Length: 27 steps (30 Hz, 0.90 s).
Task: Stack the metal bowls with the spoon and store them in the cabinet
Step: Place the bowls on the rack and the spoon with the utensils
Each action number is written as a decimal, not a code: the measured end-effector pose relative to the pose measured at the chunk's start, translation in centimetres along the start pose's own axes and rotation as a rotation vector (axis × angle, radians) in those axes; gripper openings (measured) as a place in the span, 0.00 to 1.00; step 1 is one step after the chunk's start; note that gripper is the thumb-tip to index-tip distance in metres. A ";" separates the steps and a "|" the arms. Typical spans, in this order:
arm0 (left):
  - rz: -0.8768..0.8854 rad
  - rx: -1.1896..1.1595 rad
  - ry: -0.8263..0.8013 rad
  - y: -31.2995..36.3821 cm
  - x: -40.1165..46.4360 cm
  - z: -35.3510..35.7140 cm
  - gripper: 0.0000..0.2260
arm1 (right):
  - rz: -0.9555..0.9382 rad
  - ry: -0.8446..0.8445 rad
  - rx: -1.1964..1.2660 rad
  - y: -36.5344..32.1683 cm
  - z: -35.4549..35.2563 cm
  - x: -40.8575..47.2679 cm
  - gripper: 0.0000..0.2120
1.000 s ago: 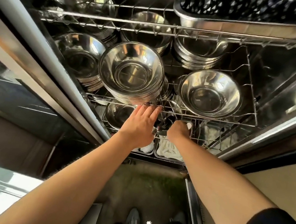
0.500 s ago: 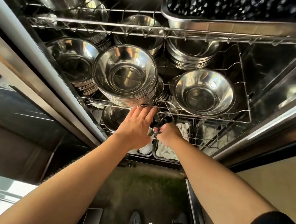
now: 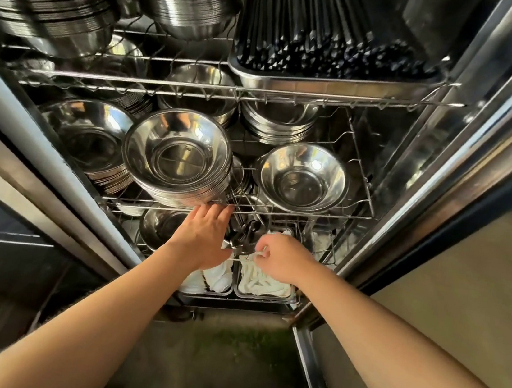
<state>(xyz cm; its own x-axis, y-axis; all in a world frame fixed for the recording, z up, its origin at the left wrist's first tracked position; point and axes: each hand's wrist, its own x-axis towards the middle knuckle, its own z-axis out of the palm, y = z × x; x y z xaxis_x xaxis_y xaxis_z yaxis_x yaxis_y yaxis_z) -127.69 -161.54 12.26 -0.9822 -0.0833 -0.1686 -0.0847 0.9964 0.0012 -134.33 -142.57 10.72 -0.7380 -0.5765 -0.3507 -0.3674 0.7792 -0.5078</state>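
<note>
Several stacks of metal bowls fill the cabinet's middle wire rack (image 3: 310, 213): a tall middle stack (image 3: 178, 157), a left stack (image 3: 89, 139) and a right stack (image 3: 304, 177). My left hand (image 3: 206, 236) lies flat with its fingers together, fingertips touching the rack's front wire under the middle stack. My right hand (image 3: 278, 258) is pinched on a thin shiny metal piece (image 3: 245, 252) beside dark-handled utensils (image 3: 246, 230) on the lower shelf. I cannot tell whether that piece is a spoon or a rim.
The top rack carries more bowl stacks (image 3: 44, 9) and a steel tray of black chopsticks (image 3: 327, 86). White cloths (image 3: 264, 284) lie in trays on the lower shelf beside another bowl (image 3: 162, 227). Steel door frames (image 3: 444, 186) flank the opening.
The view has tilted upward, showing more of the top rack. My right hand has drawn slightly back toward me from under the rack. My left hand stays at the rack's front wire.
</note>
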 end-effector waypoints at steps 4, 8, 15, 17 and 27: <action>-0.016 -0.091 0.031 1.2 0.4 -1.4 0.40 | 0.012 0.106 -0.080 0.6 -3.5 -2.4 0.09; 0.022 -0.250 0.125 2.7 1.4 -3.2 0.35 | 0.022 0.305 -0.131 1.3 -6.9 -3.7 0.11; 0.084 -0.255 0.212 5.0 4.2 -4.7 0.42 | 0.000 0.565 -0.192 3.3 -10.1 -2.9 0.17; 0.064 -0.209 0.160 5.5 5.0 -4.6 0.45 | 0.056 0.514 -0.231 3.6 -10.5 -2.3 0.31; -0.009 -0.127 -0.014 6.8 6.4 -3.2 0.49 | 0.230 0.251 -0.191 4.5 -10.5 -1.0 0.50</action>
<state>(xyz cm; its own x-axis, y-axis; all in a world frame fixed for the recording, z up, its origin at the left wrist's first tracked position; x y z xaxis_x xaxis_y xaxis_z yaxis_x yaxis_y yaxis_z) -135.06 -155.36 14.34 -0.9789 -0.0912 -0.1827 -0.1149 0.9856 0.1239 -141.18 -135.86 17.03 -0.9201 -0.3221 -0.2229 -0.2577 0.9263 -0.2748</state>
